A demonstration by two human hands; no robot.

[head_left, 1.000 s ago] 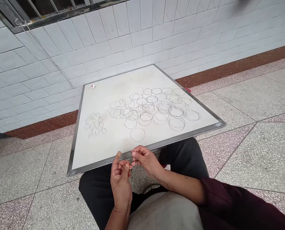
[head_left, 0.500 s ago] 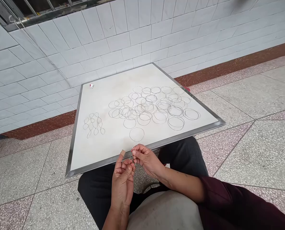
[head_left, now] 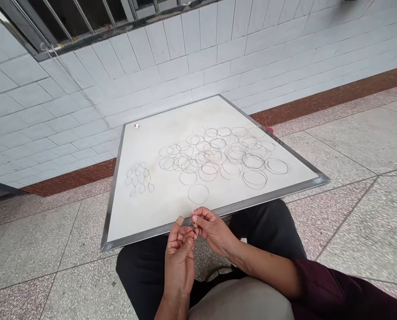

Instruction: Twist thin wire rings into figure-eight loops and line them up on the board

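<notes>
At the near edge of the white table (head_left: 165,213), my left hand (head_left: 181,253) pinches a thin wire loop (head_left: 189,229) between thumb and fingers, its index finger raised with a tan wrap on the tip. My right hand (head_left: 211,229) touches it from the right and grips the upper part of the same wire. Just beyond my fingers lies a single wire ring (head_left: 198,194). Many overlapping wire rings (head_left: 230,170) spread over the middle and right of the table. Several twisted wire pieces (head_left: 141,182) lie at the left.
A small white and red object (head_left: 137,127) sits near the table's far left corner. The table has a metal rim (head_left: 251,204). Behind stands a tiled wall (head_left: 171,84) with a barred window (head_left: 81,18). My knees are under the near edge.
The whole view has shifted, so the table and hands appear further right and slightly lower. Both hands keep hold of the wire, with only slight finger movement.
</notes>
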